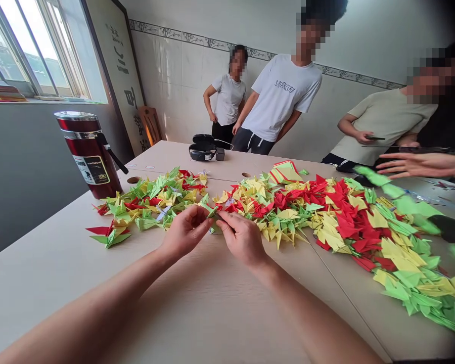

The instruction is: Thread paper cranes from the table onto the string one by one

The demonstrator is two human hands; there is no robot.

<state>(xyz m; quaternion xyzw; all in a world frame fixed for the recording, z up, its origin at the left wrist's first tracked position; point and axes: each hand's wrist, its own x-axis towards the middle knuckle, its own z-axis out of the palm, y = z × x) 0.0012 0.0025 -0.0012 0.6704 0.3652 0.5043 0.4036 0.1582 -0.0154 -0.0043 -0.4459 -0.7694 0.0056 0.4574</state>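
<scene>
A small folded green paper piece (212,212), probably an origami crane, is pinched between my two hands above the table. My left hand (184,231) grips its left side with thumb and forefinger, the other fingers curled. From the right, my right hand (244,237) holds it with the thumb and fingertips pressed together, covering part of it. Just behind my hands lies a pile of green, yellow and red paper cranes (155,194). To the right spreads a larger heap of such cranes (337,212). One red and green pair of cranes (109,235) sits apart at the left.
A dark red vacuum flask (85,156) stands at the table's left. Square coloured paper sheets (285,172) and an open black case (202,148) lie farther back. Another person's hand (417,164) reaches in at right, near blurred green pieces. Several people are around the table (197,313).
</scene>
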